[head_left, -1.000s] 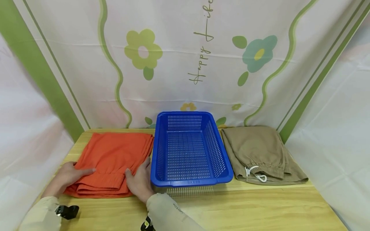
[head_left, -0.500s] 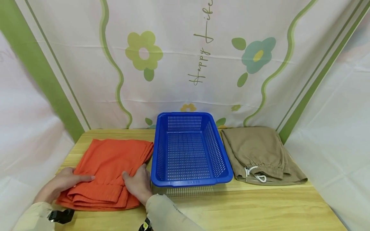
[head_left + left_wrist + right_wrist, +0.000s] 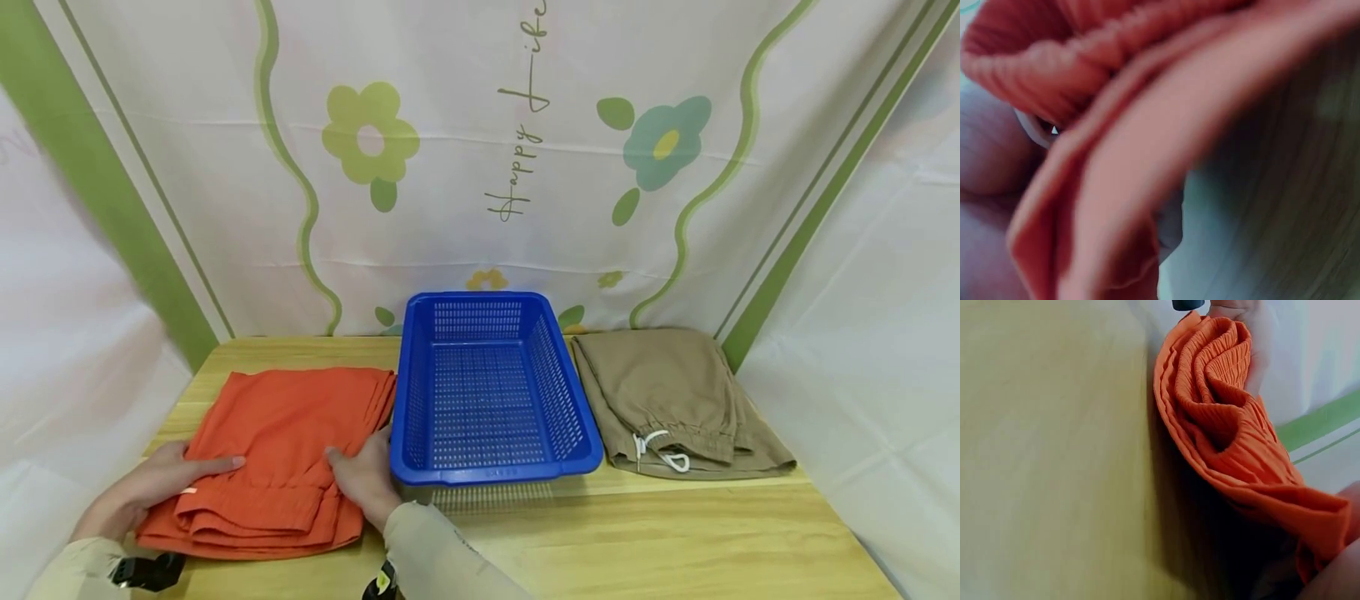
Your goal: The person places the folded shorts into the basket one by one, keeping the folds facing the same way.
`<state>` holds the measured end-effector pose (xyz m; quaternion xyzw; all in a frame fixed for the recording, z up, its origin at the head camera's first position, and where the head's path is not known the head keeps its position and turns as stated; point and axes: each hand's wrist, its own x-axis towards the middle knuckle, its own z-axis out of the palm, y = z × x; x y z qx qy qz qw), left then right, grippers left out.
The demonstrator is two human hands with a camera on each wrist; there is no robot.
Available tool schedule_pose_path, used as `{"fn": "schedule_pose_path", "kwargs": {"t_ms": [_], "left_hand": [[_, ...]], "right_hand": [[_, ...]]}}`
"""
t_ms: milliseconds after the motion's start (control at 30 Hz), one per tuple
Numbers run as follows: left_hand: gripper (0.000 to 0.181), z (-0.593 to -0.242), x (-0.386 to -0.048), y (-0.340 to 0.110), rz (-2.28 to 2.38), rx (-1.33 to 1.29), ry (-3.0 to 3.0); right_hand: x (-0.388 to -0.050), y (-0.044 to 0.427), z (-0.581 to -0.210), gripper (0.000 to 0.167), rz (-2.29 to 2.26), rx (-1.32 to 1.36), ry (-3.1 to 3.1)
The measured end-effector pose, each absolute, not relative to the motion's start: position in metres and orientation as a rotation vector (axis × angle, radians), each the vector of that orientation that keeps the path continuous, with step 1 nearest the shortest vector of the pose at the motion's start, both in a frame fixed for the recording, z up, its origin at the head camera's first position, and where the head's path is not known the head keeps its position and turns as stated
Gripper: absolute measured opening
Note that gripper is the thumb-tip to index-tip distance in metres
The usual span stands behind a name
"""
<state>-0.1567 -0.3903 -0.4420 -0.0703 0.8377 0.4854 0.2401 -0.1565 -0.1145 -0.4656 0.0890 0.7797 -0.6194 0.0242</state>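
Folded orange pants (image 3: 277, 433) with a gathered elastic waistband lie on the left side in the head view, the waistband facing me. My left hand (image 3: 161, 479) grips their left edge, thumb on top. At the right edge my right hand (image 3: 367, 475) holds them the same way, close beside the blue basket. In the left wrist view, fingers (image 3: 1172, 219) show beneath the layered cloth. The right wrist view shows the pants (image 3: 1229, 425) edge-on, bulging at the waistband, with a dark shadow between them and the table. Most fingers are hidden under the cloth.
A blue perforated plastic basket (image 3: 498, 477) stands mid-table with nothing in it. Folded khaki pants (image 3: 667, 392) with a white drawstring lie to its right. A patterned cloth (image 3: 450, 225) hangs behind the wooden table (image 3: 637, 542); white cloth hangs at both sides.
Both hands have drawn the orange pants toward me and slightly left. The left hand shifted further left along with them. Basket and khaki pants have stayed in place.
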Motion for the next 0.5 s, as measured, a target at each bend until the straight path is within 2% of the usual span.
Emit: {"fn": "schedule_pose_path", "kwargs": {"t_ms": [167,233,367,500], "left_hand": [[0.075,-0.4412,-0.1542,-0.3924,1.35,-0.181,2.277],[0.077,-0.4399,-0.1535,-0.3929,1.354,-0.159,2.283],[0.085,-0.4378,-0.1535,-0.3937,1.358,-0.131,2.295],[0.09,-0.4378,-0.1522,-0.3955,1.377,-0.091,2.283]], "right_hand": [[-0.1537,-0.1173,-0.4662,0.067,-2.057,0.36,2.183],[-0.1524,-0.1176,-0.4664,0.058,-2.071,0.396,2.097],[-0.1523,-0.1183,-0.4662,0.063,-2.075,0.479,2.004],[-0.1527,-0.1186,-0.4664,0.059,-2.069,0.518,1.951]]}}
